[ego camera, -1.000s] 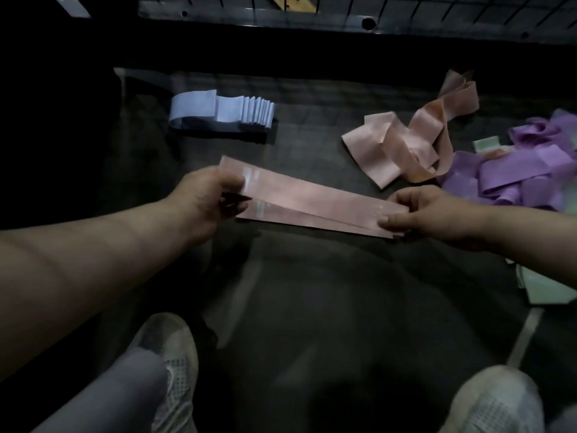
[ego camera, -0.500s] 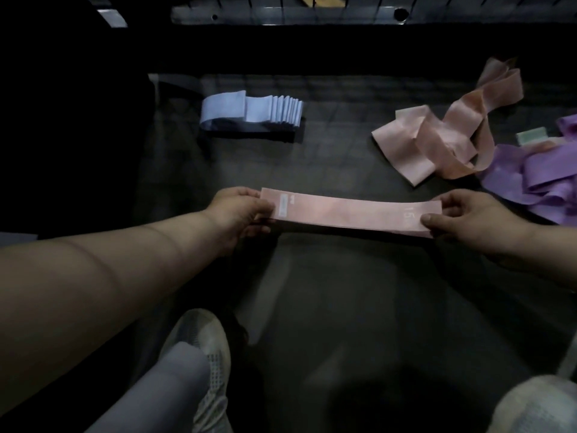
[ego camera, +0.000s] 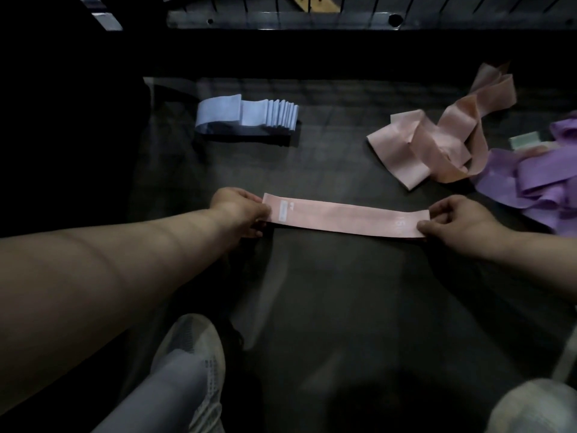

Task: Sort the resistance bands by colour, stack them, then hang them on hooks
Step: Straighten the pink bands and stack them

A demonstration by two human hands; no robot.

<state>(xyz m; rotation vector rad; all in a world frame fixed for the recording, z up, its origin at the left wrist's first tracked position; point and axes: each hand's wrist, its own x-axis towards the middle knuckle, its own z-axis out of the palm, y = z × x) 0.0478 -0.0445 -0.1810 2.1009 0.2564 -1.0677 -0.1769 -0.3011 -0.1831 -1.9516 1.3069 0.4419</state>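
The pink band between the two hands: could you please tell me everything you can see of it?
The pink band is a flat, pale pink strip, fabric-like, held out straight over the dark mat. A whitish label marks its left end, faint print its right. The left hand pinches one end, the right hand the other.

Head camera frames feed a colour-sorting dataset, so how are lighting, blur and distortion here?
Head view: dim overall, left side and top falling to black; the pink band between left hand and right hand is sharp, label visible; the blue band stack shows a dark shadow along its near edge; wide-angle stretch swells the left forearm.
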